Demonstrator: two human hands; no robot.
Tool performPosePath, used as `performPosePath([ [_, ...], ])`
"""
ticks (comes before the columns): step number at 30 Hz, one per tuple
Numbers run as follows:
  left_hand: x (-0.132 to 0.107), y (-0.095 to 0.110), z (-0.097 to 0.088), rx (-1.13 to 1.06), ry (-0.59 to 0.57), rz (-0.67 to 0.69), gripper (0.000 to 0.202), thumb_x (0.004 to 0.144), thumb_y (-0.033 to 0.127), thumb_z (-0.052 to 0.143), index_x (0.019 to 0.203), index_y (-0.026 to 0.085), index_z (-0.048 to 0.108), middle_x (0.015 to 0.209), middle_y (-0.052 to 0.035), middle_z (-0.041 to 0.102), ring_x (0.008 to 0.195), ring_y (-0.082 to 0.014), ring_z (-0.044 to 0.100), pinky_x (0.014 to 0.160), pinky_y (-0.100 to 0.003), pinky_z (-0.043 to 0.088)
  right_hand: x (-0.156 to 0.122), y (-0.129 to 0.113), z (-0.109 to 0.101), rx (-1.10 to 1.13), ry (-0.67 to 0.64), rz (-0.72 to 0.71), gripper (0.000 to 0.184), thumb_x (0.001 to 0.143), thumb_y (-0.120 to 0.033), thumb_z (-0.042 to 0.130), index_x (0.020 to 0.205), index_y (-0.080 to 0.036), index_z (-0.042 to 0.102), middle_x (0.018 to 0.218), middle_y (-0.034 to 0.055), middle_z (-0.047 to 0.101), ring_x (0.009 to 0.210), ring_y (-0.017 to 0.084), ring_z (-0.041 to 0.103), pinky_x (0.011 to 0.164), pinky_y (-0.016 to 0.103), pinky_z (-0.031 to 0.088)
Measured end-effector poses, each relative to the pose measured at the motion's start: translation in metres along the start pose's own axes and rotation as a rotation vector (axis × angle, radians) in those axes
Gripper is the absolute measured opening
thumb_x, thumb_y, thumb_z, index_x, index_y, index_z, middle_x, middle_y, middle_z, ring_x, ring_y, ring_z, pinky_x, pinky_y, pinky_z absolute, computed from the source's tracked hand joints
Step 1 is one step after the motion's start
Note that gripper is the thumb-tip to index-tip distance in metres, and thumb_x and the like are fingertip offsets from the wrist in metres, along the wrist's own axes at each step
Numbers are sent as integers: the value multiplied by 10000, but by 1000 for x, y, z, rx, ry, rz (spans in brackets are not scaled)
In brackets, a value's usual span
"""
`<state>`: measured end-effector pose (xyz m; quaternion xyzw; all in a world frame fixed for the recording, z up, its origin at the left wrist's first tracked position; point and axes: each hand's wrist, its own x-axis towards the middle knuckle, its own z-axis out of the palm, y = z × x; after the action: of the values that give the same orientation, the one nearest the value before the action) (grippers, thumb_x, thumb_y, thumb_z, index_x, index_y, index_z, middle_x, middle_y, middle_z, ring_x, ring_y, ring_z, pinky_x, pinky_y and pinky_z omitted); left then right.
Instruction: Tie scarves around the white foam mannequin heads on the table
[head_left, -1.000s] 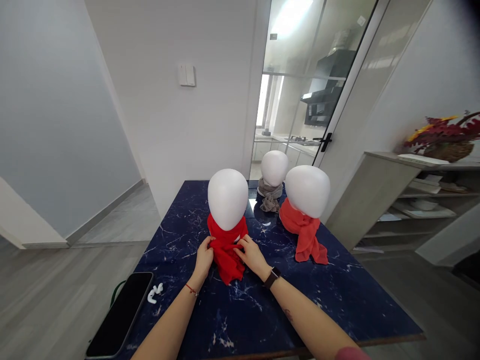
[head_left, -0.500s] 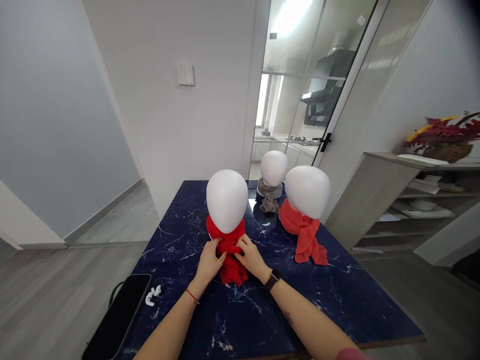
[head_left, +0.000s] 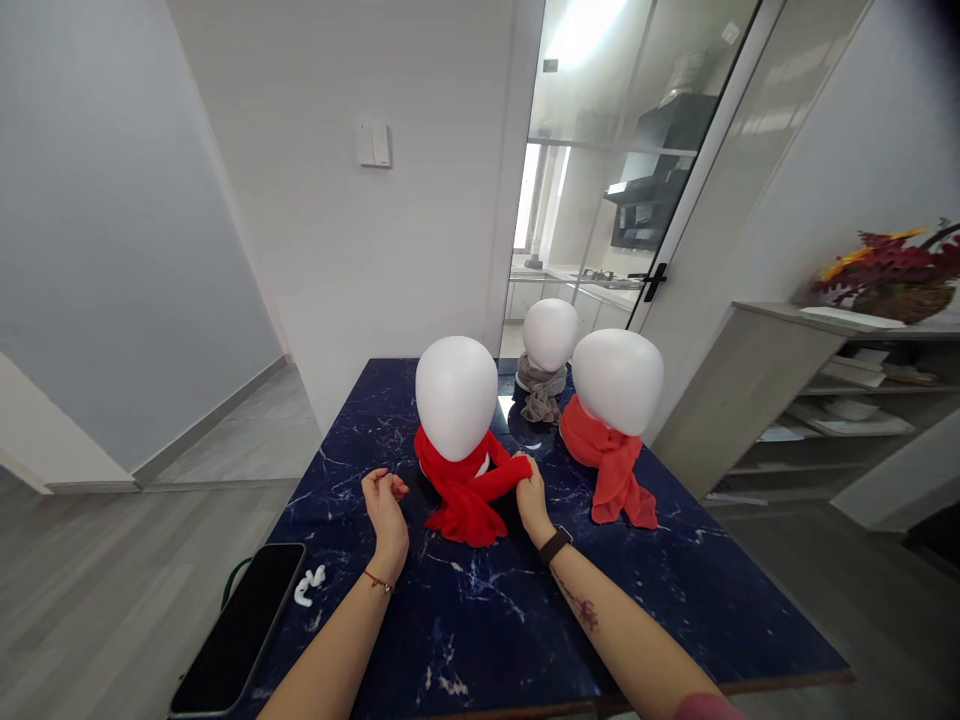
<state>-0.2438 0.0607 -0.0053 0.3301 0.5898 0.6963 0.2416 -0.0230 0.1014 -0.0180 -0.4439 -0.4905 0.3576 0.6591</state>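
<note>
A bright red scarf [head_left: 469, 500] is wrapped around the base of a white mannequin head [head_left: 456, 395]. One end hangs down in front onto the table. My right hand [head_left: 533, 500] grips another length of it, pulled out to the right of the head. To the left of the scarf, my left hand [head_left: 386, 512] is raised over the table, its fingers loosely bent with nothing in them. Farther right stands a second white head [head_left: 619, 378] with a coral scarf [head_left: 604, 455] knotted about its base. Behind it, a third head [head_left: 550, 333] wears a grey-brown scarf [head_left: 541, 390].
All this stands on a dark blue marbled table [head_left: 480, 640]. At its left edge lie a black phone [head_left: 238, 630] and white earbuds [head_left: 308, 584]. A glass door [head_left: 600, 180] rises behind the table, and a grey shelf unit [head_left: 780, 400] stands to the right.
My left hand has let go of the red scarf and moved left. My right hand has drawn a length of it out to the right, leaving a gap beside the head's base.
</note>
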Motion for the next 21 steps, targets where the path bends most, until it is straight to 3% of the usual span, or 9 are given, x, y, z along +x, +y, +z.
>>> performPosePath([
  [2,-3,7,0,71,-107,81,221,820,291,428,972,204,564,771,5,545,687,-136,545,666,-271,454,2,3,1,76,-13,43,265,823,-449,440,795,-207,543,764,13,592,713,171,558,717,329,475],
  [7,-25,19,8,414,-636,496,252,861,304,479,988,233,685,995,-68,529,951,-202,528,876,-361,443,0,-2,6,306,-83,179,376,783,-570,474,857,-210,556,765,20,646,622,179,624,632,339,512],
  [9,-32,18,10,539,-730,610,238,858,328,505,976,252,697,1056,-77,509,999,-224,501,927,-407,422,0,-4,7,360,-64,217,389,766,-585,500,842,-209,565,777,16,655,608,170,624,618,328,515],
  [12,-32,12,9,679,-700,659,250,871,346,477,858,226,697,1112,-89,489,1013,-249,477,924,-461,421,5,-4,3,418,15,274,406,760,-599,505,830,-204,568,776,13,663,619,153,622,577,283,508],
  [17,-17,2,2,885,-508,649,223,804,229,535,596,178,595,1068,-134,505,1020,-296,455,869,-463,433,23,3,-21,435,136,395,426,780,-623,468,834,-206,538,531,-59,556,353,90,447,344,207,353],
  [21,-5,-2,-3,975,-457,555,160,739,78,496,646,183,574,915,-113,560,900,-262,518,805,-404,447,39,5,-43,407,180,461,348,741,-544,589,730,-208,499,418,-90,449,320,92,413,307,198,335],
])
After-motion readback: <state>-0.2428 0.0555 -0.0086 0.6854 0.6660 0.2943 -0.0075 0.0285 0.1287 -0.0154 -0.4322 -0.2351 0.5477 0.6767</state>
